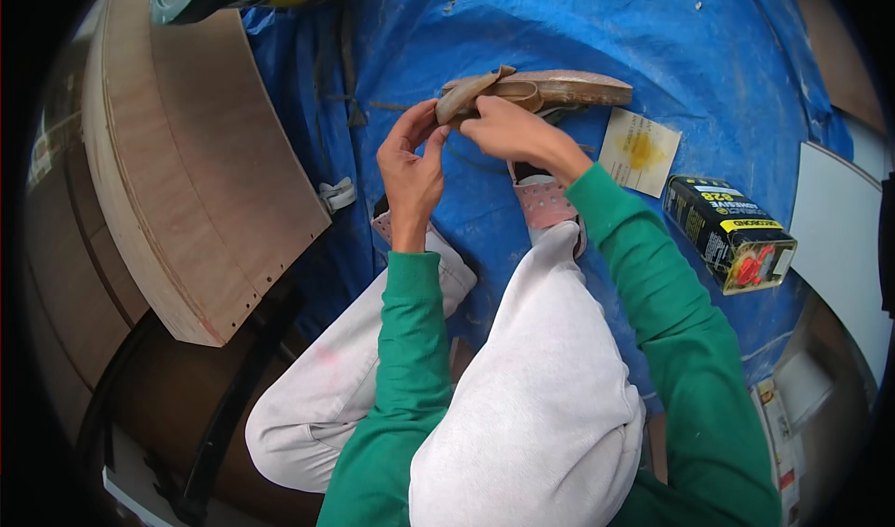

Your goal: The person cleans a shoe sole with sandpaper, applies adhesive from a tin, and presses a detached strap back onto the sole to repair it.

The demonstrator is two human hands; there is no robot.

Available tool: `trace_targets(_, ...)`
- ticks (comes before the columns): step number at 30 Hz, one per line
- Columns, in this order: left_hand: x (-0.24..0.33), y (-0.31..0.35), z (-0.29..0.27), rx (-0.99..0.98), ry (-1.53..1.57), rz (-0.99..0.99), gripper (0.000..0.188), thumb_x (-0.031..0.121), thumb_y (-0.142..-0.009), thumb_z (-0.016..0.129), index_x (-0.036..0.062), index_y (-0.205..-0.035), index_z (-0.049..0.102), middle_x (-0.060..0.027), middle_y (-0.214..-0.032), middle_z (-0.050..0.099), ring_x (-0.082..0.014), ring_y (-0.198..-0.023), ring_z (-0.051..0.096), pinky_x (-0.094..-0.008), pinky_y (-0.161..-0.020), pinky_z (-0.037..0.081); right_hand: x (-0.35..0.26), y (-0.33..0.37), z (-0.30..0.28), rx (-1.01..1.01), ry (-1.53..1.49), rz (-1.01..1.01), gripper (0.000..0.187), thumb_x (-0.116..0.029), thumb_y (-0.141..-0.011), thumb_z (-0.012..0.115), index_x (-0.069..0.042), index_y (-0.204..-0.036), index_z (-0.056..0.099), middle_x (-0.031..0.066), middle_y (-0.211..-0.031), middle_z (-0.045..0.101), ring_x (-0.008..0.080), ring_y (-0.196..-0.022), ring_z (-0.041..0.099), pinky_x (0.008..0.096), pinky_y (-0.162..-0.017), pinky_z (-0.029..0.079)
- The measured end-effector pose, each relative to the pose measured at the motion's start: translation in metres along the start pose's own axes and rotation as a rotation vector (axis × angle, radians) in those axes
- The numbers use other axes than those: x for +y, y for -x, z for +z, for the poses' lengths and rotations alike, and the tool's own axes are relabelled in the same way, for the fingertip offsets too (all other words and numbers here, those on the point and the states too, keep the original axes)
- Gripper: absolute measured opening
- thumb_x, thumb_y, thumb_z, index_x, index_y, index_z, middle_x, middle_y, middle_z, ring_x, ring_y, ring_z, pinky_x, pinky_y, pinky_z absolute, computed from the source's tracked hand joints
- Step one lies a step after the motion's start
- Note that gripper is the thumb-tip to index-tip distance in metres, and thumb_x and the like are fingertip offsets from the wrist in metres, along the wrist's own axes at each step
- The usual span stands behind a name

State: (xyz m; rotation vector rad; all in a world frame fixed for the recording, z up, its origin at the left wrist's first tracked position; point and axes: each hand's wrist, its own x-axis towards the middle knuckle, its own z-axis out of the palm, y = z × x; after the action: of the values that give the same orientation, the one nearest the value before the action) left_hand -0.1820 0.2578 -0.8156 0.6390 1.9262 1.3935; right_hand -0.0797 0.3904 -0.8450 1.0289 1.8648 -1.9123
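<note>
Counting what's showing: two hands working, left hand (410, 168) and right hand (508, 131), both gripping one tan shoe (545, 90). One black-and-yellow rectangular can (727, 233) lying on one blue tarp (578, 23). One stained paper card (640, 151) sitting beside the can. One curved plywood panel (200, 168) leaning at left. One pink slipper (545, 201) showing on a foot.

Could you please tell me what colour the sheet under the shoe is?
The sheet is bright blue, seen in the head view.
</note>
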Motion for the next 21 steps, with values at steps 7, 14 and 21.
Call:
trace_targets(7, 0.005, -0.002, -0.004, -0.012, -0.065, 0.01, 0.034, -0.001, -0.091, 0.071, -0.005, -0.124, 0.063, -0.015, -0.116, 0.071, -0.0203, -0.11, 0.068, -0.0321, -0.096, 0.052, -0.017, 0.015, -0.02, -0.367, -0.893, 0.253, 0.012, -0.01, -0.091, 0.043, -0.008, -0.082, 0.051, -0.0053, -0.061, 0.039, 0.0041, -0.046, 0.03, 0.0226, -0.041, 0.023)
trace_targets(14, 0.008, -0.003, -0.004, 0.038, -0.069, -0.033, 0.035, -0.001, -0.091, 0.072, -0.0052, -0.124, 0.063, -0.0139, -0.116, 0.071, -0.0189, -0.109, 0.067, -0.0312, -0.096, 0.053, 0.005, 0.036, -0.006, -0.268, -0.959, -0.002, 0.051, -0.012, -0.09, 0.045, -0.001, -0.14, 0.045, 0.0003, -0.067, 0.049, 0.0091, -0.05, 0.041, 0.0251, -0.045, 0.033)
trace_targets(21, 0.01, -0.005, 0.002, 0.083, 0.053, -0.035, 0.033, -0.004, -0.091, 0.068, -0.0077, -0.123, 0.062, -0.0159, -0.113, 0.071, -0.0188, -0.102, 0.07, -0.0289, -0.09, 0.057, -0.008, 0.072, 0.031, 0.168, 0.667, -0.132, 0.085, -0.014, -0.084, 0.061, -0.001, -0.159, 0.02, 0.0165, -0.074, 0.073, 0.0374, -0.069, 0.072, 0.0463, -0.071, 0.058)
